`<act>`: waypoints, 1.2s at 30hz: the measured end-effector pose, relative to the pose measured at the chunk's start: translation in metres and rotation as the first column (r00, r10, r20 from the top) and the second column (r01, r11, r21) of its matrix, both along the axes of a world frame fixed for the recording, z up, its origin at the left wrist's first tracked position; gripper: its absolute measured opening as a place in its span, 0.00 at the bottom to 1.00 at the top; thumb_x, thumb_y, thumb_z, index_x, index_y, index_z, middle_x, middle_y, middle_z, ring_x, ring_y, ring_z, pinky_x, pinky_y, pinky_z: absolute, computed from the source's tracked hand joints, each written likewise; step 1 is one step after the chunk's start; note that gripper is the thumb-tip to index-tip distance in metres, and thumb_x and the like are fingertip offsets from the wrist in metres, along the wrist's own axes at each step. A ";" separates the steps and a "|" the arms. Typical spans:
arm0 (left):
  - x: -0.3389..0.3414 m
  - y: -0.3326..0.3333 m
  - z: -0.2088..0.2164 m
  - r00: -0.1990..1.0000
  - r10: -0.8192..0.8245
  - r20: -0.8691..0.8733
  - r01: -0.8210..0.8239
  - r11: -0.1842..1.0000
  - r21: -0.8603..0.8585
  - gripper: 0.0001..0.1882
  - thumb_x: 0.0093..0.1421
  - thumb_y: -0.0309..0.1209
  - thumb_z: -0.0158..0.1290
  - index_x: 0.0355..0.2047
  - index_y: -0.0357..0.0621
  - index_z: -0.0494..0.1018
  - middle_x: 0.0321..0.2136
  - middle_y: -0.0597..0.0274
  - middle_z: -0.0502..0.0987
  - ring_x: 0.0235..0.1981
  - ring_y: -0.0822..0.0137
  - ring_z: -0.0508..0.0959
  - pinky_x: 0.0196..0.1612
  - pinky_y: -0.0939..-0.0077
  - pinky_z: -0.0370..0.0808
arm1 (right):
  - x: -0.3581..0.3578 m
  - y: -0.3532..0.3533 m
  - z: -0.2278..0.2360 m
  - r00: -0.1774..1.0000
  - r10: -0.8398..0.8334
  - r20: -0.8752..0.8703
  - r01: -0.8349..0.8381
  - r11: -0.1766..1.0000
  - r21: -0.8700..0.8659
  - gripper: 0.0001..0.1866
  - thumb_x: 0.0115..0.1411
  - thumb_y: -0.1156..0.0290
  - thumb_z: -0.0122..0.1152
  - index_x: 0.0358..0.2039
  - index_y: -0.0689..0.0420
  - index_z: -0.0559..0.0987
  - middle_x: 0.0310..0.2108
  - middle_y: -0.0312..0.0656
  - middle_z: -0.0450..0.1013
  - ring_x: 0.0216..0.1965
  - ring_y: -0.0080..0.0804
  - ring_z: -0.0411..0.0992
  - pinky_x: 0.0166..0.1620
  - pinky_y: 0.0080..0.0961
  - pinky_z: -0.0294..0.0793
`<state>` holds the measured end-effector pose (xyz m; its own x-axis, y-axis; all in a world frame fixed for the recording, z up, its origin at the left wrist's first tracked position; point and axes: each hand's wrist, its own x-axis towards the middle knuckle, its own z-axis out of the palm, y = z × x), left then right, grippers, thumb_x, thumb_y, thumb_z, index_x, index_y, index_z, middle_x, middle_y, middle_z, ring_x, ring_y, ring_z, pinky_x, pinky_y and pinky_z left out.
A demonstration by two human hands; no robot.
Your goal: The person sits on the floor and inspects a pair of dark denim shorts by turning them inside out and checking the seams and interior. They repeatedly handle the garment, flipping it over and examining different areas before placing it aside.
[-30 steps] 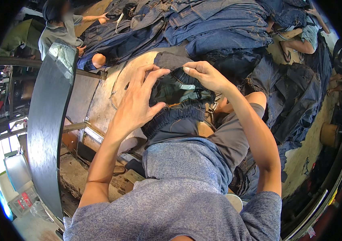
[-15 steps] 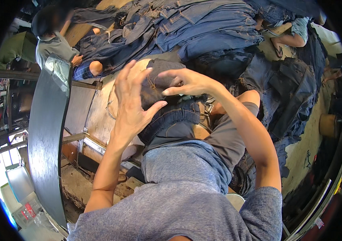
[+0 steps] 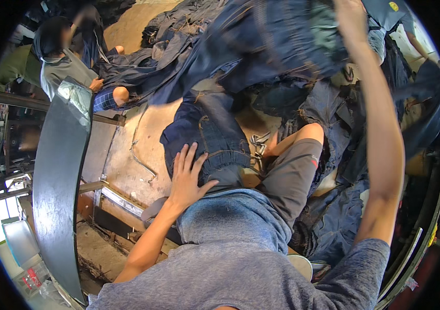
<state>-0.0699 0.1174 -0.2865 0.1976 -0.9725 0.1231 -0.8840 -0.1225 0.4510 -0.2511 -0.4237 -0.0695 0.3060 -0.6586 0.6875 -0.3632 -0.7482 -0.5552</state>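
left fingers (image 3: 189, 157) at denim (image 3: 208, 135) edge, open board (image 3: 153, 133)

Looks like a garment workshop tbh: dark denim clothes (image 3: 328, 113) are heaped across a wooden platform (image 3: 122, 150), loose threads are left dangling, and a co-worker (image 3: 67, 72) can be spotted beside them.

Left fingers (image 3: 190, 156) spread, right arm (image 3: 386, 139) outstretched
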 end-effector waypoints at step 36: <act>0.018 -0.021 0.039 0.994 0.066 -0.091 -0.069 0.997 -0.024 0.06 0.71 0.27 0.61 0.46 0.40 0.77 0.50 0.40 0.84 0.51 0.39 0.85 0.52 0.49 0.83 | 0.010 0.309 -0.203 0.552 0.771 -0.317 -0.601 0.632 0.490 0.43 0.65 0.38 0.73 0.73 0.48 0.73 0.68 0.52 0.73 0.68 0.56 0.72 0.67 0.51 0.76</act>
